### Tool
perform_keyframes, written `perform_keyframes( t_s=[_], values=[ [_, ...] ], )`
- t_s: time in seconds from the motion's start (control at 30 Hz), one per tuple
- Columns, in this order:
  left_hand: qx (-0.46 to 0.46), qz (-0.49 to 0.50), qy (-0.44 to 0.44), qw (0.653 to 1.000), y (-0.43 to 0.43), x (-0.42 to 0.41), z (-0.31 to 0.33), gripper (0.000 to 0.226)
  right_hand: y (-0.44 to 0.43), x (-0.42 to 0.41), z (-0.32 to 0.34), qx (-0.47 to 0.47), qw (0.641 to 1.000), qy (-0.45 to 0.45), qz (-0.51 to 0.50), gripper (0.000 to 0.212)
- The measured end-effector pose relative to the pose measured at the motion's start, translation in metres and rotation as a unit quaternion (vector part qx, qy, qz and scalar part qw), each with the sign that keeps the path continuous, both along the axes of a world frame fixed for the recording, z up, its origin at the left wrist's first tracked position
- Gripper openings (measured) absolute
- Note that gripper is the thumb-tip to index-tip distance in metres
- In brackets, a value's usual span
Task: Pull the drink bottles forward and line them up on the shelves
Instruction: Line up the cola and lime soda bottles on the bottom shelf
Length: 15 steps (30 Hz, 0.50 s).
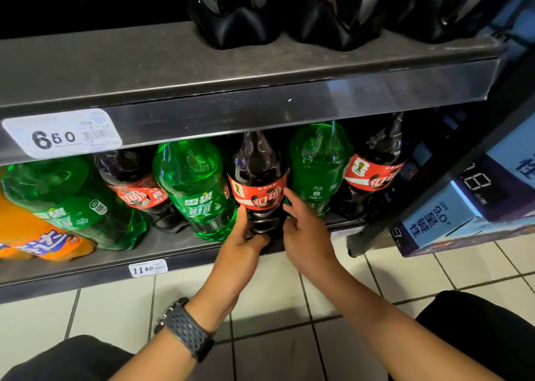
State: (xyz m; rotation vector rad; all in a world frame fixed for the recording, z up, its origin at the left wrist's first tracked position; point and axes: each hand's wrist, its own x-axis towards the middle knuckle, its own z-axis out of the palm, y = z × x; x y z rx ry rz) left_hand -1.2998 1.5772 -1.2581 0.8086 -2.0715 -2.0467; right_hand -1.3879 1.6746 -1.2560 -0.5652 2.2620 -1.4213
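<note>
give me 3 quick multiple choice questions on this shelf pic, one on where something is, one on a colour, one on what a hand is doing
1. Where is the orange bottle?
A. far left of the lower shelf
B. on the upper shelf
C. on the floor

2. What colour is the label on the centre cola bottle?
A. blue
B. red
C. yellow

3. What is the left hand doing?
A. hanging away from the shelf
B. holding a price tag
C. gripping that bottle's lower part

Answers:
1 A: it sits at the picture's left edge, beside a green bottle.
2 B: a red band wraps its middle.
3 C: thumb and fingers curl round the bottle below the label.
</note>
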Motion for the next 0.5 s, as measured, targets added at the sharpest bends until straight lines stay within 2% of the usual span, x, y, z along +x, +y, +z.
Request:
perform_keyframes(
  t_s=[0.13,0.27,0.33,0.4,0.43,0.5],
  values=[
    [0.001,-0.005,0.011,1.000,0.001,-0.004,0.003,0.071,-0.001,0.004,-0.008,0.007,0.998,-0.019,0.056,0.073],
    [-0.012,0.033,0.020,0.999,0.009,-0.006,0.004,0.073,0.007,-0.006,-0.011,-0.005,0.998,-0.037,0.052,0.065],
    [-0.006,0.076,0.027,0.997,0.018,-0.011,0.000,0.065,0.017,-0.015,-0.011,0.016,1.000,-0.021,-0.003,0.047],
    [0.015,0.113,0.015,0.993,0.030,-0.015,-0.006,0.048,0.028,-0.026,-0.011,0.042,0.994,-0.016,-0.100,0.027],
    [0.021,0.116,-0.004,0.993,0.038,-0.017,-0.007,0.042,0.035,-0.034,-0.011,0.039,0.988,-0.015,-0.149,0.022],
    [0.035,0.072,-0.037,0.996,0.056,-0.023,-0.010,0.046,0.046,-0.048,-0.009,0.006,0.979,-0.015,-0.205,0.024]
  ],
)
